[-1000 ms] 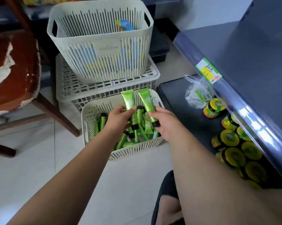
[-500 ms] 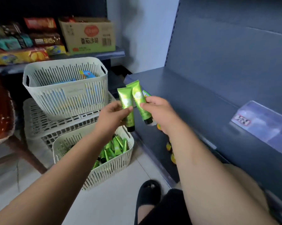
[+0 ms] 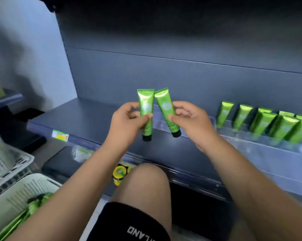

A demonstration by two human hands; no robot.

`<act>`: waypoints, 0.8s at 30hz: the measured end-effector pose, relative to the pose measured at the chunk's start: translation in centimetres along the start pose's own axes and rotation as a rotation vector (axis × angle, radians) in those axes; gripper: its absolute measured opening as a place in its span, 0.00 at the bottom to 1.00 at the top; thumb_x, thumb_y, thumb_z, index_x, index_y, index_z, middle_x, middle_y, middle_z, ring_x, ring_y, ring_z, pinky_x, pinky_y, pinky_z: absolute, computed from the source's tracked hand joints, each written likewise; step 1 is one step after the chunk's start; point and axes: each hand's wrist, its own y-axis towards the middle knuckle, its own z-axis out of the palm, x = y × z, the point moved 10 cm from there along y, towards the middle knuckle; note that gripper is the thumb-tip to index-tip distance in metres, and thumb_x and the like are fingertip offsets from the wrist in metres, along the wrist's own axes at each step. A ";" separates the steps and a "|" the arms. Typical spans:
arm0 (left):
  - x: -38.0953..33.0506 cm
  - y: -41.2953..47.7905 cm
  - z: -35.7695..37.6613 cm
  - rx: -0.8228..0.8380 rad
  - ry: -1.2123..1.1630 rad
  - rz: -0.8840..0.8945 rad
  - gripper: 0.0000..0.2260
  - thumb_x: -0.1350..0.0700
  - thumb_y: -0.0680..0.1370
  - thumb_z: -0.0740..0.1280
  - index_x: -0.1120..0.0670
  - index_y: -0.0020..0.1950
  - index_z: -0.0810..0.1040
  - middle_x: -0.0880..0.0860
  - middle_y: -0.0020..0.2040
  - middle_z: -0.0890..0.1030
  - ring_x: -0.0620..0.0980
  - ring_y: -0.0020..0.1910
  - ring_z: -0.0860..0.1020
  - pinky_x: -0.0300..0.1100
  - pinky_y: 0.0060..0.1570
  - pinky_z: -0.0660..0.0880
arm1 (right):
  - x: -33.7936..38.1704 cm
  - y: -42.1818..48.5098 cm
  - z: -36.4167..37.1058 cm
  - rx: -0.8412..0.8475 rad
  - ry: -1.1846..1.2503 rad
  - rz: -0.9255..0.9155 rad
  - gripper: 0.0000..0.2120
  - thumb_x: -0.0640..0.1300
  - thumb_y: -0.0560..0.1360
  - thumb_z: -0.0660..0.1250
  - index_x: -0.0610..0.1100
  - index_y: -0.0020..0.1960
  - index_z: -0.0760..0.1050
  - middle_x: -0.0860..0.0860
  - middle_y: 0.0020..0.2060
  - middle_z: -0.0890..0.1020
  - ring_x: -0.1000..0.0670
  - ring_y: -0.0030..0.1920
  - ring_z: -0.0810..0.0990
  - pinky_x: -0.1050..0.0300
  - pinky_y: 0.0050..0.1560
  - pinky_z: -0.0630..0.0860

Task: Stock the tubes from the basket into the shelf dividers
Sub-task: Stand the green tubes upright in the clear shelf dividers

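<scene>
Tubes are up in both hands, one each, green with black caps pointing down. The left tube hangs upright, pinched between the thumb and fingers of the left hand. The right tube leans, its crimped top tipped toward the left tube's top so that the two corners meet or nearly meet; which, I cannot tell. The right hand pinches it the same way, thumb in front and fingers curled behind. Both tubes are in the air over the front of the shelf, not resting on it.

Further right on that shelf, stocked tubes stand caps down in a row inside clear dividers, leaning back a little; motion blur smears the divider walls. The right hand and forearm lie between the held tubes and this row, and the forearm crosses in front of the clear rail. A dark back panel rises behind the shelf, and a price label sits on its front edge at the left.

Below, a bare knee and black shorts cover part of the lower shelf, where a jar with a yellow-green lid shows just left of the knee and a plastic bag lies further left. At the bottom left the basket stands on the floor with more green tubes in it, partly hidden by the left forearm. Behind it is a second basket.
</scene>
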 end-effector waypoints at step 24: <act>3.6 8.0 29.6 0.262 -0.143 0.195 0.11 0.67 0.73 0.76 0.58 0.49 0.78 0.44 0.38 0.78 0.41 0.36 0.74 0.37 0.43 0.77 | -5.5 1.8 -26.6 -0.560 -0.147 -0.044 0.12 0.33 0.73 0.72 0.48 0.50 0.77 0.48 0.39 0.80 0.50 0.37 0.78 0.56 0.39 0.77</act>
